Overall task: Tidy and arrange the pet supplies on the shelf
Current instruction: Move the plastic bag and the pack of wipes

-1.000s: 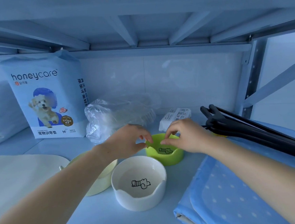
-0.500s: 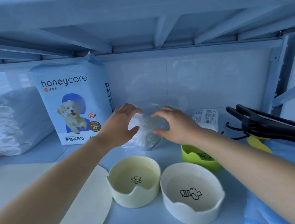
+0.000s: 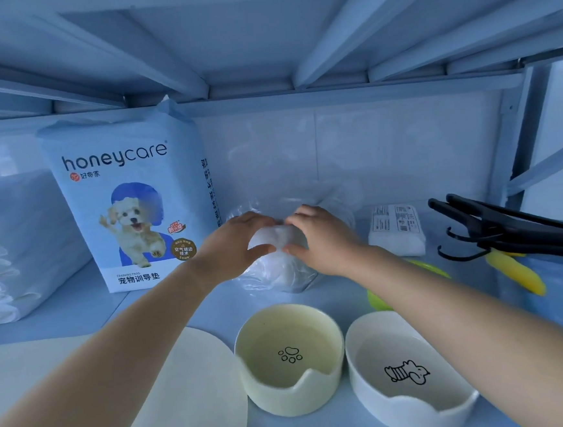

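Left hand [image 3: 232, 247], right hand [image 3: 324, 243] both curled round bag [image 3: 278, 276] | bag on shelf [image 3: 62, 318], just right of pack [image 3: 131, 205] | risk: slick film could slip; hauling it out may clip bowl [image 3: 289, 357] front-right of pack

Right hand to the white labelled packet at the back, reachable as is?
Probably yes, once freed: the right hand grips the clear plastic bag, and the white labelled packet lies just to its right with nothing between. The black hangers sit further right.
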